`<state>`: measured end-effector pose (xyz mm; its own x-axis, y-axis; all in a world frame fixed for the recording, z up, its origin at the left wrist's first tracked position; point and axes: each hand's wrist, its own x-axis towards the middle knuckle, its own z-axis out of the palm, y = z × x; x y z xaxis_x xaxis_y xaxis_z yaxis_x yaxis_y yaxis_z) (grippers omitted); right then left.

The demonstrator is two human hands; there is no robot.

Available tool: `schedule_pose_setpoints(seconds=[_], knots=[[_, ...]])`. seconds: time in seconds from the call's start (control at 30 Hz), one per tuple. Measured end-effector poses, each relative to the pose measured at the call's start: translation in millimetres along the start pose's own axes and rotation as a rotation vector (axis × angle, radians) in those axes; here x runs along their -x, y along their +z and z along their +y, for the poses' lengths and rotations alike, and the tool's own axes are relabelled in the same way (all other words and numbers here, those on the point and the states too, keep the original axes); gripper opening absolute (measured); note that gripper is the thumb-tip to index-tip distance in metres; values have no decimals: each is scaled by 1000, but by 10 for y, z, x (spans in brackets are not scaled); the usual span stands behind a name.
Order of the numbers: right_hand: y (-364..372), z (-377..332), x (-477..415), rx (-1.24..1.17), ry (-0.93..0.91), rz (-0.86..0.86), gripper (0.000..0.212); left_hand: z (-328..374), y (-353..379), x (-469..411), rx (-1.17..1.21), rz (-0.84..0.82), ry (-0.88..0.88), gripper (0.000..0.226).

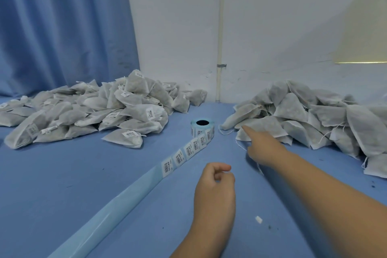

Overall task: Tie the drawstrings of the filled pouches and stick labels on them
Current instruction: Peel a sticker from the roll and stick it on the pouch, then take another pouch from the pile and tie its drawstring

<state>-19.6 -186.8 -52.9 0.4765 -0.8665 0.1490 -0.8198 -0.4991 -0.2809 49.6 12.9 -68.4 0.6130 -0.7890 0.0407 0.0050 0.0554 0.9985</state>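
Right grip [263, 150] touches a pouch [267, 129] with forefinger outstretched.

Right hand [261, 148] reaches right of the label roll [202, 126], index finger [250, 133] touching a pouch [270, 125]; left hand [215, 176] hovers curled in front of the roll; labelled pouches [88, 111] heaped to its left.
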Motion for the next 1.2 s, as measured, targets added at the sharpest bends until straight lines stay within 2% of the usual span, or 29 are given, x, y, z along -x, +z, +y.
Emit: schedule_pose_setpoints(seconds=[0.17, 0.3, 0.4, 0.53, 0.63, 0.73, 0.8, 0.87, 0.93, 1.03, 1.1, 1.2], knots=[[86, -143, -40, 140, 186, 38, 44, -29, 11, -13, -19, -21, -4, 20], [142, -154, -37, 224, 254, 87, 47, -46, 18, -21, -37, -28, 3, 20], [161, -134, -72, 102, 315, 24, 55, -60, 30, -24, -62, -28, 11, 19], [153, -55, -79, -52, 341, 97, 56, -65, 23, -27, -81, -33, 17, 20], [94, 6, 6, -150, 253, 194, 49, -64, 20, -25, -99, -31, 31, 20], [-13, 38, 237, -423, 134, 262, 49, -64, 21, -10, -102, -2, 49, 24], [-103, 45, 474, -621, 76, 269, 31, -49, 10, -4, -100, 44, 79, 29], [-203, 62, 767, -816, 46, 208, 20, -16, -21, 1, -120, 95, 148, 34], [-325, 68, 1085, -989, 16, 100, 21, 0, -52, 17, -172, 99, 267, 38], [-401, 58, 1416, -1207, 13, -23, 34, 28, -64, 118, -363, -24, 553, 43], [-386, 47, 1561, -1314, 47, -91, 29, 28, -29, 188, -465, -99, 703, 52], [-392, -9, 1763, -1468, 26, -292, 30, 4, 9, 246, -502, -116, 815, 48]])
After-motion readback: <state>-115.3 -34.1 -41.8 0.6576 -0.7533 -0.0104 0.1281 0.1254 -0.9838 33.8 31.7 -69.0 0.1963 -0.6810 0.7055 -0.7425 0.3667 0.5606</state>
